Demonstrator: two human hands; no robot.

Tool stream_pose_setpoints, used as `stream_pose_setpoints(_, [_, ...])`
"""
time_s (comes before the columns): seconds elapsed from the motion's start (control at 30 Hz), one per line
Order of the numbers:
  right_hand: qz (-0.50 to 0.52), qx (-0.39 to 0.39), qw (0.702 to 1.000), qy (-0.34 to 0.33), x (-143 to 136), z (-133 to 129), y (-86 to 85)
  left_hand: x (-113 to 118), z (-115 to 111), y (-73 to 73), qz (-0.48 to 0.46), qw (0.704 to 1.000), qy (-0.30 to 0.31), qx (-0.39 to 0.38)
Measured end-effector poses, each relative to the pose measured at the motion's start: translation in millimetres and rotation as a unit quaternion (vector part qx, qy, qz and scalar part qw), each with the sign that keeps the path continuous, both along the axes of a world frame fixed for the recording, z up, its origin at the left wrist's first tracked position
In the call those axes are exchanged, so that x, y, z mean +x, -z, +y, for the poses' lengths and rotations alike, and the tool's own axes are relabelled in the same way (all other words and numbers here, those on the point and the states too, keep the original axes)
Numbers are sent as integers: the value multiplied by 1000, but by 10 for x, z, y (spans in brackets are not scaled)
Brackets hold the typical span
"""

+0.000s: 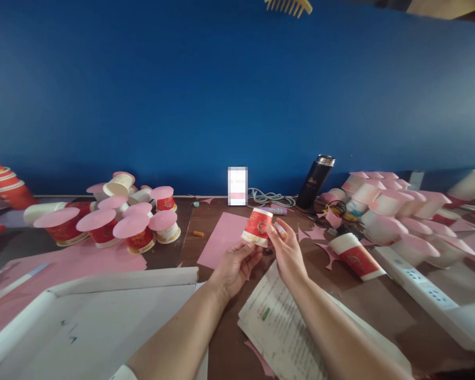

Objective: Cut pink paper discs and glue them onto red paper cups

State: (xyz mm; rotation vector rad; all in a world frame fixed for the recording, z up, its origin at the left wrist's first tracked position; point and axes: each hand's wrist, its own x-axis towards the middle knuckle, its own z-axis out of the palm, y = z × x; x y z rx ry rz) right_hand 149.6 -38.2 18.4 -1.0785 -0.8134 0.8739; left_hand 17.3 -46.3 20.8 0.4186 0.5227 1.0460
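A short red and white paper cup (256, 227) is held up over the middle of the table, its white rim band at the lower side. My left hand (237, 265) has its fingers at the bottom edge of the cup. At the cup's right side my right hand (287, 248) grips a small glue stick (280, 230) and touches the cup with its fingers. Behind the cup, to the left, a pink paper sheet (220, 240) lies flat. Printed papers (279, 322) lie under my forearms.
Several cups with pink discs (132, 224) stand at left, behind an open white box (119, 282). At right are a black flask (315, 182), stacked red cups (356, 257), a power strip (415, 295) and several pink-topped cups (396, 203). A phone (237, 186) leans against the blue wall.
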Motion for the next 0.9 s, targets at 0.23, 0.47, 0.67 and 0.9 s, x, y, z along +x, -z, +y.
stream_pose_setpoints(0.23, [-239,137,961,27,-19,-225,-99,-39,110,58,-23,995,-88,-34])
stream_pose_setpoints(0.47, [-379,159,912,10,-36,-307,-49,-35,113,83,-35,994,-100,-23])
stream_pose_setpoints(0.67, [-426,171,888,11,-59,-302,-131,-33,88,50,-28,995,-89,-19])
stream_pose_setpoints(0.9, [-459,171,871,30,-62,-296,-132,-31,92,54,-26,996,-81,-7])
